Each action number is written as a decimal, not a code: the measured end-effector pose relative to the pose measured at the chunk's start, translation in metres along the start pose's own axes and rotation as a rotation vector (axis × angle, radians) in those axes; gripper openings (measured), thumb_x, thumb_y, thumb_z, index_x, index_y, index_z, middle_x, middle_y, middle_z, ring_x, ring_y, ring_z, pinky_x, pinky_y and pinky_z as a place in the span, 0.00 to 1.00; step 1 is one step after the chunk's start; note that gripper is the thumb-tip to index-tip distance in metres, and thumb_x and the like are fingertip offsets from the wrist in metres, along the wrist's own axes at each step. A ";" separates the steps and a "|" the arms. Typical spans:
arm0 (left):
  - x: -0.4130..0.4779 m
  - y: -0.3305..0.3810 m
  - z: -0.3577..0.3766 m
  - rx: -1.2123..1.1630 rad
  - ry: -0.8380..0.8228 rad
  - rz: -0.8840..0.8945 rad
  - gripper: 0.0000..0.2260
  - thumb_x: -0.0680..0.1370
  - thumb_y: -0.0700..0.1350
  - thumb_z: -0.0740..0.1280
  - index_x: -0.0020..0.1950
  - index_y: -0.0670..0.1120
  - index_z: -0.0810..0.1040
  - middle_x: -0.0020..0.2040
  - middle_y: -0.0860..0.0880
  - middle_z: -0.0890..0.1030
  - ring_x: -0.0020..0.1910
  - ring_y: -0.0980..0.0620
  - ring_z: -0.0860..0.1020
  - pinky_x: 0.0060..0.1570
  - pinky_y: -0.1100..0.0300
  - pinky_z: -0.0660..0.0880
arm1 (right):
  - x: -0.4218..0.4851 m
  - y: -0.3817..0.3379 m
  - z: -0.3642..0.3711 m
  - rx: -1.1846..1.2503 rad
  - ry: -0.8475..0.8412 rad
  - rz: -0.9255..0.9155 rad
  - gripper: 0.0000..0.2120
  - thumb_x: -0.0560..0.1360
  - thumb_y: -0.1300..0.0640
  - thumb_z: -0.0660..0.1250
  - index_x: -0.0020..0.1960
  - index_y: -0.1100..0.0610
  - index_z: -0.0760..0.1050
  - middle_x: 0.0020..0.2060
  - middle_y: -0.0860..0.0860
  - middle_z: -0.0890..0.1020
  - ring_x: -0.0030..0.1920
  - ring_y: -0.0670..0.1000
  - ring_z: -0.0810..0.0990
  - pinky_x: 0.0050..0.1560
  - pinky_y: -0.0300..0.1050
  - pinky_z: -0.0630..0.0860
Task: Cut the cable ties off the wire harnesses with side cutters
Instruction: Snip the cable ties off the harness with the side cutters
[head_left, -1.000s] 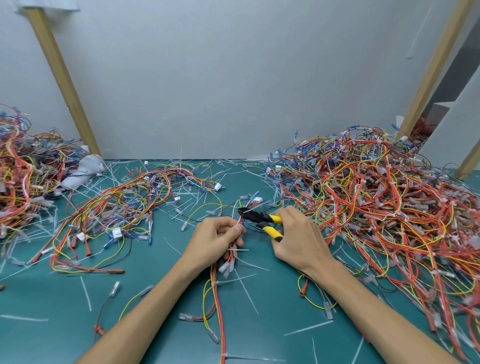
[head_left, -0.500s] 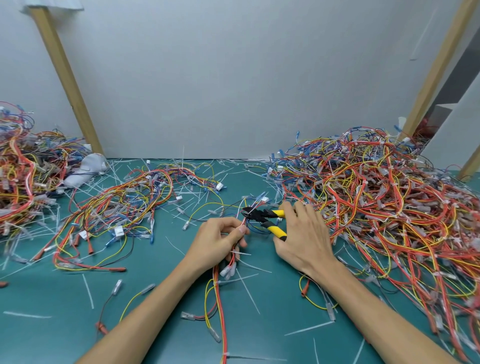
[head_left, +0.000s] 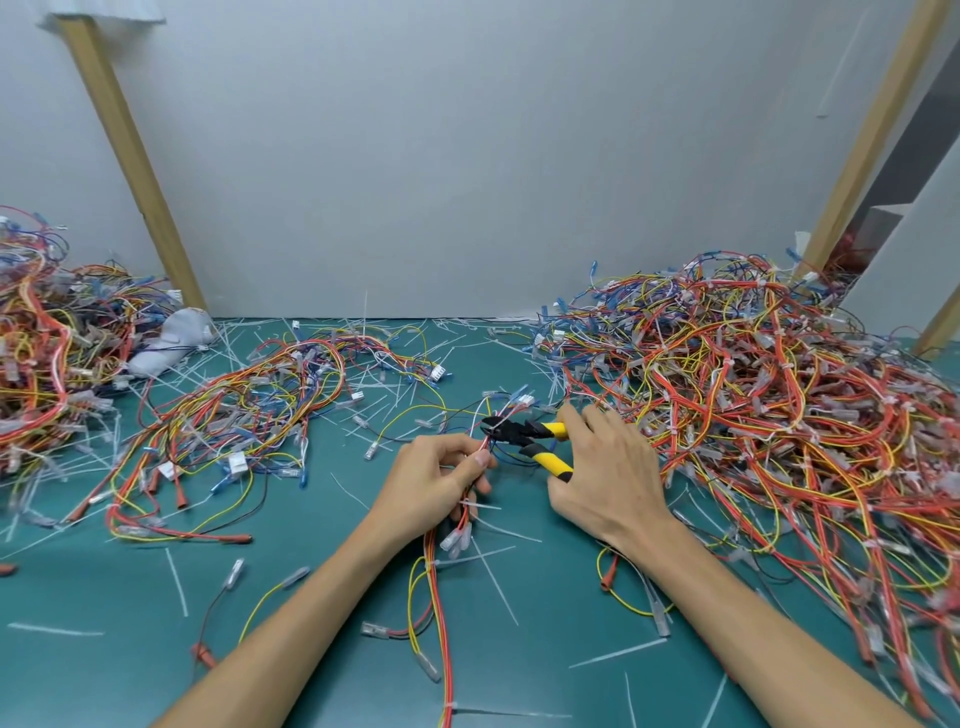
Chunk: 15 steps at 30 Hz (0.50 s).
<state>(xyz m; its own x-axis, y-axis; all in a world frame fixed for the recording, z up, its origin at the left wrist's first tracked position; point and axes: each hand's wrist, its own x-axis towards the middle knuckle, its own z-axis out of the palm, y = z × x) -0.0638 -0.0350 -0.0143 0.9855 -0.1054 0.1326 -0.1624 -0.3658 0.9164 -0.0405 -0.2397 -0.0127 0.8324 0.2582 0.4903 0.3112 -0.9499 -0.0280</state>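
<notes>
My left hand (head_left: 431, 483) pinches a wire harness (head_left: 441, 582) between thumb and fingers, in the lower centre of the frame, and its wires run down toward me. My right hand (head_left: 608, 467) is just beside it, with the fingers curled round the yellow handles of the side cutters (head_left: 524, 437). The handles stand apart, and the black nose points left into the thin wires just above my left thumb. I cannot tell whether the blades are on a tie or on a wire; it is too small.

This is the danger, I think. The ties sit tight on the wires, so if the blade goes too deep it can nick the insulation, or cut a red wire together with the tie. My left fingertips are very near the nose, so a slip could pinch the skin. One white cable tie (head_left: 480, 505) sticks out below my left hand, not yet cut.

Further out, cut tie pieces (head_left: 493, 577) lie on the green table (head_left: 311, 649). The big pile (head_left: 753, 415) at the right is close to my right hand, and its loops could catch the handles.
</notes>
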 end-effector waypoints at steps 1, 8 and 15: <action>0.000 0.000 0.000 0.003 0.000 0.001 0.08 0.80 0.42 0.64 0.43 0.46 0.80 0.32 0.50 0.82 0.27 0.48 0.77 0.29 0.59 0.75 | 0.000 0.000 -0.001 0.001 -0.005 -0.001 0.16 0.65 0.46 0.64 0.50 0.52 0.69 0.38 0.47 0.70 0.39 0.53 0.69 0.38 0.46 0.65; -0.001 0.002 0.001 -0.001 -0.001 0.001 0.08 0.81 0.40 0.64 0.43 0.45 0.81 0.32 0.49 0.82 0.26 0.52 0.76 0.29 0.61 0.73 | -0.001 -0.001 -0.001 0.020 0.004 0.019 0.12 0.66 0.44 0.61 0.42 0.52 0.69 0.30 0.46 0.70 0.31 0.54 0.70 0.30 0.43 0.60; -0.001 0.003 0.001 -0.012 0.019 -0.006 0.08 0.80 0.40 0.64 0.43 0.44 0.81 0.32 0.50 0.82 0.27 0.49 0.76 0.29 0.59 0.74 | 0.000 0.002 0.001 -0.016 0.021 -0.002 0.17 0.64 0.47 0.63 0.50 0.53 0.73 0.36 0.47 0.69 0.38 0.55 0.73 0.36 0.44 0.62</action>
<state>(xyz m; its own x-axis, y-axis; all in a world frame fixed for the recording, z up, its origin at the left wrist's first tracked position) -0.0656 -0.0369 -0.0118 0.9873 -0.0852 0.1341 -0.1559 -0.3553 0.9216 -0.0393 -0.2413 -0.0136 0.8217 0.2570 0.5087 0.3056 -0.9521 -0.0128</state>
